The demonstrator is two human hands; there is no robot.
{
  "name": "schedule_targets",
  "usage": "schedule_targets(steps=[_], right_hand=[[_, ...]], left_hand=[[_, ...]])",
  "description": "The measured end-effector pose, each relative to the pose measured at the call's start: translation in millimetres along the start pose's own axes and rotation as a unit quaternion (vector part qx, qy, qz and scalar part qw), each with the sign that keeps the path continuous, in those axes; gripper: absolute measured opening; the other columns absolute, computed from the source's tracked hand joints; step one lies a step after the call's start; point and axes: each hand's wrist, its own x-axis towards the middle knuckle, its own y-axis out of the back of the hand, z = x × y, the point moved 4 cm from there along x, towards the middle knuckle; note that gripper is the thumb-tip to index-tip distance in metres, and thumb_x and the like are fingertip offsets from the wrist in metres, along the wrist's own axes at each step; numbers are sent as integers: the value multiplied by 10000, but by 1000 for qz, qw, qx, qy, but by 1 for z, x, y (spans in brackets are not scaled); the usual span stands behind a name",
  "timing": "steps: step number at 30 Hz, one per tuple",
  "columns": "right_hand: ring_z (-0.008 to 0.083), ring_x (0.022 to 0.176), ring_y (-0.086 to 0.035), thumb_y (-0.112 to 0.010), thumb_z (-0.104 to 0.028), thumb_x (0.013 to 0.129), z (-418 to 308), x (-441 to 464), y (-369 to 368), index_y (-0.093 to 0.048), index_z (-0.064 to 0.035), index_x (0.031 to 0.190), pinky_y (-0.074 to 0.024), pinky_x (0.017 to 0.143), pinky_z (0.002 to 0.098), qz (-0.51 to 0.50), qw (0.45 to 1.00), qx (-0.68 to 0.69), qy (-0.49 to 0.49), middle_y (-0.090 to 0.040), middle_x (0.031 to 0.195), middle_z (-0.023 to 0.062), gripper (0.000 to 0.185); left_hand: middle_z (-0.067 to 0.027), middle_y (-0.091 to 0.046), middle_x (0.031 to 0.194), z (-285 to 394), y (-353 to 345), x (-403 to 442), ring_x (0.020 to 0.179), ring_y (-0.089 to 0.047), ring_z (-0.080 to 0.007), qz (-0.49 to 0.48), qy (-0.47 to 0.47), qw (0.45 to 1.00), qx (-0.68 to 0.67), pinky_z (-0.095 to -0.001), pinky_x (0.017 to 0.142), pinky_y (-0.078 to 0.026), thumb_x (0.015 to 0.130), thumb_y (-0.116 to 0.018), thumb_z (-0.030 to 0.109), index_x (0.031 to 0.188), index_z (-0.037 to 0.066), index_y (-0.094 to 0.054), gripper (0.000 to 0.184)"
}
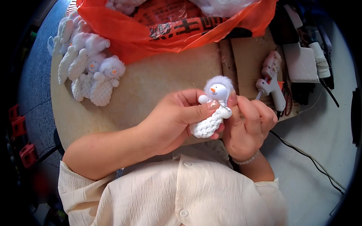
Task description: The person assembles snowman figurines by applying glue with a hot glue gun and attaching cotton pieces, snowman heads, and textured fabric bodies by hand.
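Observation:
A small white snowman doll (pixel 206 127) with a fluffy cap, an orange nose and a knitted-looking body is held upright, slightly tilted, in front of my chest. My left hand (pixel 177 113) grips its body, thumb across the front and fingers behind. On the doll's other side, my right hand (pixel 247 124) has its fingers curled, thumb and forefinger pinched close to the head and neck. Whatever that pinch holds, if anything, is too small to make out. A thin dark line shows by the doll's neck, near one round white hand.
Several similar snowman dolls (pixel 102 81) lie piled at the table's left. An orange-red plastic bag (pixel 151 51) with white contents spreads across the back. To the right are a glue gun (pixel 269 81), scissors (pixel 288 101), a white box (pixel 299 64), a thread spool (pixel 319 60) and cables (pixel 309 156).

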Motion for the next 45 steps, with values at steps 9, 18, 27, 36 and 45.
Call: schedule_targets(steps=[9,18,27,36,45], right_hand=[[160,949,-541,-673,-159,784,-8,-9,-6,-701,-75,935,-331,783,299,15,997,-69,24,-627,1060,6,175],[226,938,-518,-649,-30,715,19,-12,24,-713,-88,919,-380,747,325,-20,988,155,-21,-585,1050,42,222],[249,974,-506,-655,-7,717,16,-5,19,-712,-91,1054,-440,831,357,-34,988,147,19,-578,1121,91,352],[239,840,-616,-704,-23,757,35,4,-2,-600,9,1196,-489,750,313,-92,847,484,-199,-640,974,144,452],[191,771,-580,-731,-70,779,32,0,-3,-617,8,1162,-473,710,283,-157,840,432,-287,-625,871,95,408]], left_hand=[[-109,-651,995,-1,1,1,816,-668,-213,-38,7,999,-30,-334,653,-574,927,-599,159,1148,29,-569,258],[-83,-667,902,6,-3,2,794,-647,-141,-2,-88,988,127,-290,675,-547,868,-685,81,993,-5,-611,168],[-134,-653,928,-1,-2,3,781,-667,-234,-58,-1,998,-1,-357,650,-566,937,-591,153,1064,-12,-572,209],[-144,-615,886,1,-8,1,800,-658,-317,-84,85,993,8,-438,696,-554,990,-431,393,1092,-8,-536,427],[-97,-566,961,31,-36,-13,811,-589,-243,49,-418,631,651,-318,718,-486,749,-689,-19,1003,14,-568,284]])
